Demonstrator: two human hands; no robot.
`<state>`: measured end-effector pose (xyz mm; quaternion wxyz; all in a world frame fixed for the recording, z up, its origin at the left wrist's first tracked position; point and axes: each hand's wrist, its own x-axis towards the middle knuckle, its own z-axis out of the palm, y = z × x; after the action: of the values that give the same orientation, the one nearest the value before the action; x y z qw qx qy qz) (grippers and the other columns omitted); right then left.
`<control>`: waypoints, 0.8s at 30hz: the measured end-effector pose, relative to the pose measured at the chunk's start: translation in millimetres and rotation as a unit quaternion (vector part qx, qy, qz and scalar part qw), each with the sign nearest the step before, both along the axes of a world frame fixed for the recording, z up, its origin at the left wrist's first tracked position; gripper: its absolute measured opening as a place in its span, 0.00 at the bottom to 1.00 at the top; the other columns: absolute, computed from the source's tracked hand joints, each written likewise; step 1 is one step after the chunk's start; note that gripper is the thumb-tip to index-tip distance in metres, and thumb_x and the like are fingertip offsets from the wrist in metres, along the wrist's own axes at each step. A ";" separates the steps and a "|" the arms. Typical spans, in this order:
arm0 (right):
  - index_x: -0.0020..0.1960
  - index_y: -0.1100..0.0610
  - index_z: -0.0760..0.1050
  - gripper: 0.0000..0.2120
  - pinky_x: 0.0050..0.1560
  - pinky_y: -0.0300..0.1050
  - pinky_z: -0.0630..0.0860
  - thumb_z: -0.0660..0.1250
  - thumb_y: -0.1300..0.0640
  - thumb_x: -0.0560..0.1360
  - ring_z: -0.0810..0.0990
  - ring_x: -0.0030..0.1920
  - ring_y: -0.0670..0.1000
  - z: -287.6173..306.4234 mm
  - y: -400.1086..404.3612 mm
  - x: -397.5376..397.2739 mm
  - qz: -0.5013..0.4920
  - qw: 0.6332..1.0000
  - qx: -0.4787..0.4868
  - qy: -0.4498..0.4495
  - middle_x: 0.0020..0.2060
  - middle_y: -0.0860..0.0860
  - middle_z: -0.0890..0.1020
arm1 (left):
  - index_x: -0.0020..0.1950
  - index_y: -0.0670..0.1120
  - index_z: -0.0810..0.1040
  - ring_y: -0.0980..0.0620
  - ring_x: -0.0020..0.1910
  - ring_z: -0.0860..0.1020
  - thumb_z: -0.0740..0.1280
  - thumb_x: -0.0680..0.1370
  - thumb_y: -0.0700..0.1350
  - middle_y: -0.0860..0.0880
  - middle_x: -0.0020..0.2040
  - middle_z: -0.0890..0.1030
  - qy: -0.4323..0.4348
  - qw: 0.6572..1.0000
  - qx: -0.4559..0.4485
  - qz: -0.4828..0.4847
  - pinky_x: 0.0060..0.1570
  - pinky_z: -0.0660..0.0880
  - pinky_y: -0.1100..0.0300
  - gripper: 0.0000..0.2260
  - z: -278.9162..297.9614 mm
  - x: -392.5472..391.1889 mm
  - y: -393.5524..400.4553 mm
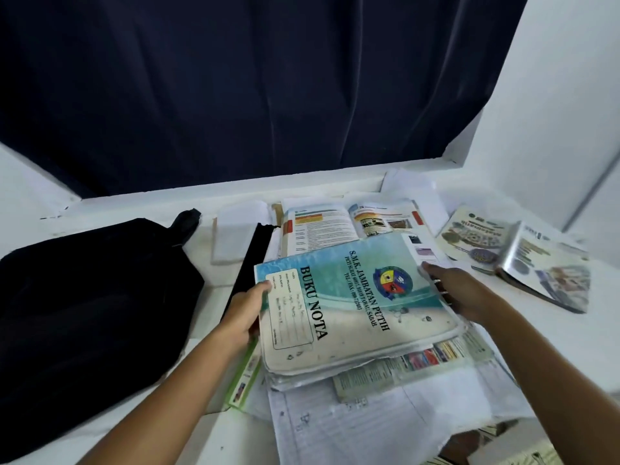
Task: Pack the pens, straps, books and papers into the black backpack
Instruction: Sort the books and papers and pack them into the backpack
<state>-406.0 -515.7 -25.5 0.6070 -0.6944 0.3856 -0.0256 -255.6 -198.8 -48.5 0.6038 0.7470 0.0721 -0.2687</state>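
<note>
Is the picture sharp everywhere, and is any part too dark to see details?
Head view: the notebook title reads clearly; the books at the right edge look soft and stretched; the backpack is nearly solid black, showing no folds or zips.

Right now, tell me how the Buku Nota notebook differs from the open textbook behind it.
The Buku Nota notebook is closed; the open textbook lies spread. Both hands, left hand and right hand, grip the notebook's edges; nobody touches the textbook. The notebook tops a stack and overlaps the textbook's near edge. Both sit right of the black backpack.
</note>
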 end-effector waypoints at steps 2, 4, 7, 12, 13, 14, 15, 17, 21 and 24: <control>0.59 0.60 0.79 0.16 0.59 0.56 0.77 0.70 0.50 0.76 0.83 0.52 0.59 0.0 2.0 3.4 0.026 0.999 0.018 -0.006 0.51 0.58 0.85 | 0.51 0.43 0.82 0.45 0.45 0.84 0.67 0.78 0.50 0.44 0.44 0.86 -0.036 0.999 0.019 -0.015 0.47 0.79 0.53 0.11 1.1 -0.6 -1.2; 0.56 0.61 0.80 0.18 0.59 0.58 0.78 0.74 0.50 0.72 0.83 0.52 0.61 1.3 3.0 3.5 0.047 0.998 0.030 0.008 0.48 0.59 0.85 | 0.48 0.43 0.82 0.49 0.42 0.84 0.69 0.78 0.49 0.48 0.41 0.86 -0.100 0.993 0.046 -0.037 0.39 0.76 0.59 0.10 5.8 -6.3 -2.9; 0.57 0.64 0.80 0.20 0.49 0.51 0.82 0.74 0.52 0.71 0.85 0.45 0.58 5.2 2.5 4.3 0.069 0.996 0.057 0.007 0.47 0.60 0.85 | 0.46 0.47 0.81 0.50 0.43 0.85 0.70 0.77 0.49 0.49 0.41 0.86 -0.139 0.989 0.023 -0.053 0.46 0.80 0.53 0.06 8.4 -9.5 -5.9; 0.58 0.64 0.78 0.18 0.39 0.51 0.84 0.71 0.57 0.71 0.85 0.40 0.58 13.9 11.4 3.3 0.077 0.975 0.203 -0.056 0.49 0.63 0.84 | 0.63 0.45 0.68 0.50 0.48 0.84 0.73 0.71 0.62 0.48 0.53 0.82 -0.162 0.986 -0.009 -0.036 0.45 0.81 0.52 0.31 15.4 -6.5 -3.7; 0.58 0.63 0.78 0.19 0.40 0.52 0.84 0.71 0.56 0.70 0.85 0.41 0.59 16.4 14.1 4.1 0.082 0.970 0.217 -0.067 0.50 0.63 0.84 | 0.63 0.45 0.67 0.51 0.47 0.83 0.72 0.72 0.60 0.49 0.53 0.82 -0.158 0.987 0.000 -0.031 0.42 0.80 0.55 0.29 15.6 -4.3 -0.3; 0.58 0.63 0.78 0.20 0.40 0.52 0.84 0.72 0.56 0.68 0.85 0.41 0.59 20.5 18.4 3.6 0.092 0.966 0.229 -0.074 0.50 0.63 0.84 | 0.63 0.46 0.67 0.53 0.46 0.83 0.71 0.73 0.60 0.49 0.52 0.82 -0.159 0.987 0.012 -0.024 0.39 0.79 0.57 0.27 16.5 -2.1 2.4; 0.57 0.63 0.79 0.22 0.39 0.53 0.84 0.75 0.56 0.66 0.85 0.41 0.60 23.6 22.5 4.6 0.108 0.961 0.242 -0.080 0.51 0.64 0.84 | 0.62 0.46 0.68 0.54 0.44 0.83 0.70 0.73 0.60 0.49 0.51 0.82 -0.160 0.987 0.021 -0.018 0.37 0.78 0.60 0.26 20.1 -1.0 6.6; 0.56 0.64 0.80 0.34 0.39 0.54 0.83 0.84 0.56 0.53 0.85 0.42 0.62 27.2 30.4 6.7 0.138 0.947 0.276 -0.086 0.51 0.65 0.83 | 0.62 0.47 0.68 0.56 0.44 0.81 0.68 0.73 0.64 0.50 0.51 0.82 -0.174 0.984 0.037 -0.027 0.35 0.76 0.62 0.27 27.5 6.7 16.5; 0.49 0.65 0.84 0.36 0.37 0.55 0.83 0.87 0.59 0.41 0.85 0.43 0.62 33.4 54.9 15.8 0.184 0.922 0.323 -0.107 0.51 0.66 0.83 | 0.63 0.48 0.73 0.49 0.52 0.82 0.60 0.68 0.74 0.52 0.52 0.83 -0.194 0.975 0.086 -0.064 0.45 0.79 0.57 0.36 52.8 17.6 48.3; 0.47 0.64 0.85 0.37 0.33 0.53 0.82 0.87 0.58 0.38 0.85 0.40 0.61 44.0 86.9 25.7 0.206 0.916 0.321 -0.123 0.48 0.65 0.84 | 0.68 0.47 0.69 0.47 0.60 0.76 0.55 0.72 0.72 0.51 0.58 0.76 -0.194 0.971 0.132 -0.052 0.60 0.71 0.51 0.36 69.3 23.2 83.3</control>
<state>-380.3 -428.8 18.5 0.8320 -0.5173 0.1434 0.1397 -232.4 -115.5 20.8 0.4877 0.8605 -0.0505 -0.1381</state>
